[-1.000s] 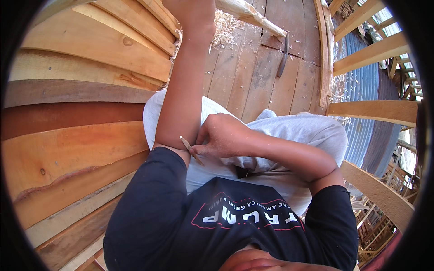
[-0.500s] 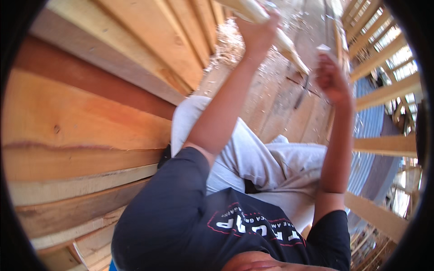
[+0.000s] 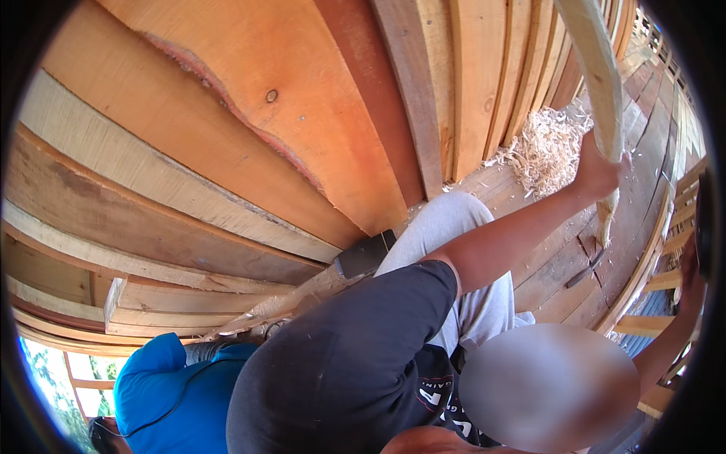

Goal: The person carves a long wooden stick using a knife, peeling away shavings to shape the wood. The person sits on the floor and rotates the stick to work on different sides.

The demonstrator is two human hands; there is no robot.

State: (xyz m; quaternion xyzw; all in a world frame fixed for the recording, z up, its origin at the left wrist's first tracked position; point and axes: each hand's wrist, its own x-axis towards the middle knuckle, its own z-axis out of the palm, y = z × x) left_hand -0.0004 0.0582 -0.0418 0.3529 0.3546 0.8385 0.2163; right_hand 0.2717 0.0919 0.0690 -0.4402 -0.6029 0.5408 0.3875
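Observation:
My left hand (image 3: 599,172) is wrapped round a long, pale, slightly curved piece of wood (image 3: 597,68). The piece stands steeply, its upper part running out of the picture and its narrow, rough lower end close to the floorboards. On the floor beside that end lies a thin tool with a dark handle (image 3: 581,277). My right hand (image 3: 690,276) is raised at the far right rim, next to the slatted railing. It is dark and partly cut off, so its fingers and anything in them cannot be made out.
Wide planks (image 3: 302,98) lean in a row along the left. A heap of curled wood shavings (image 3: 550,147) lies on the plank floor (image 3: 560,284) by their feet. A dark block-like object (image 3: 364,254) sits near my knee. Another person in a blue shirt (image 3: 178,390) is at lower left.
The view has swung left, bringing the planks and the other person into sight. The wood piece now stands more upright in my left hand. My right hand has moved to the right rim.

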